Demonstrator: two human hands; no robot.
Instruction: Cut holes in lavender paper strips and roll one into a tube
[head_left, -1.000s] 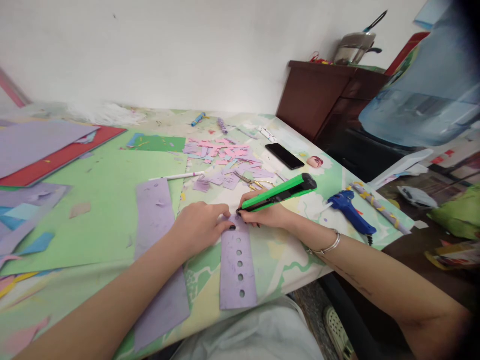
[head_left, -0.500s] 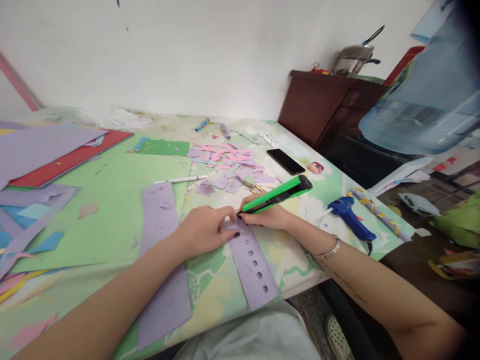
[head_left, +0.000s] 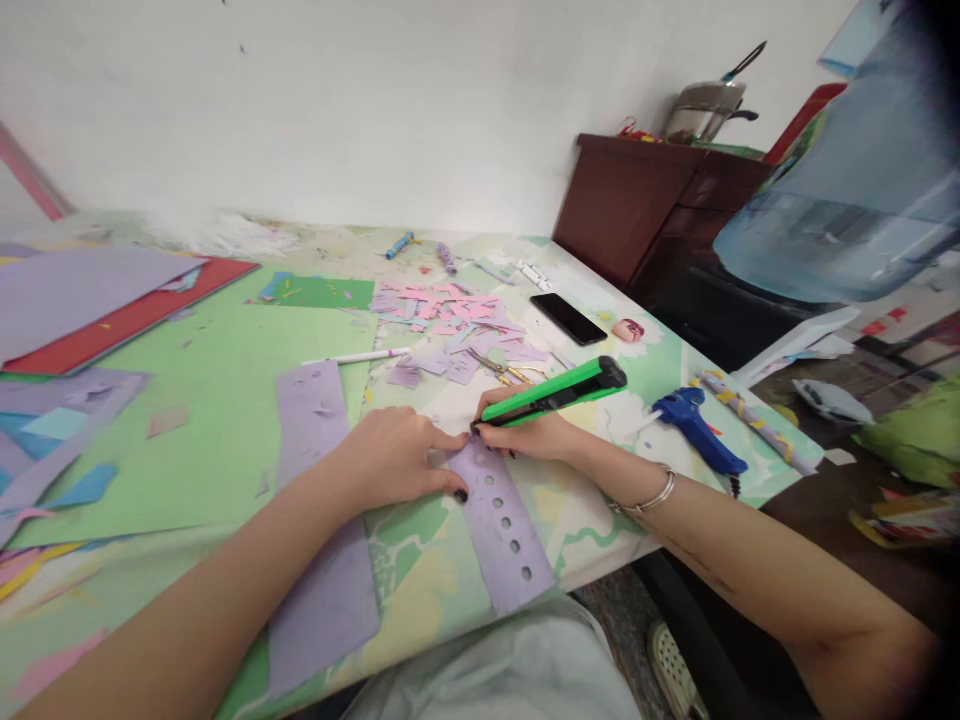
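Note:
My right hand (head_left: 529, 432) grips a green utility knife (head_left: 559, 391), its tip touching the top end of a purple paper strip (head_left: 501, 525) with a row of round holes. My left hand (head_left: 397, 458) lies on the strip's upper left corner, fingers pressed down on it. The strip slants toward the table's near edge. A longer purple strip (head_left: 319, 500) lies under my left forearm.
A heap of pink and purple paper scraps (head_left: 450, 315), scissors (head_left: 499, 368), a white pen (head_left: 356, 356) and a black phone (head_left: 568, 318) lie beyond my hands. A blue glue gun (head_left: 696, 428) sits at right. Coloured sheets (head_left: 90, 300) are stacked at left; a green sheet (head_left: 202, 400) covers the table middle.
The holed purple strip has turned, its near end swinging right. Both hands stay at its top end with the knife tip on it.

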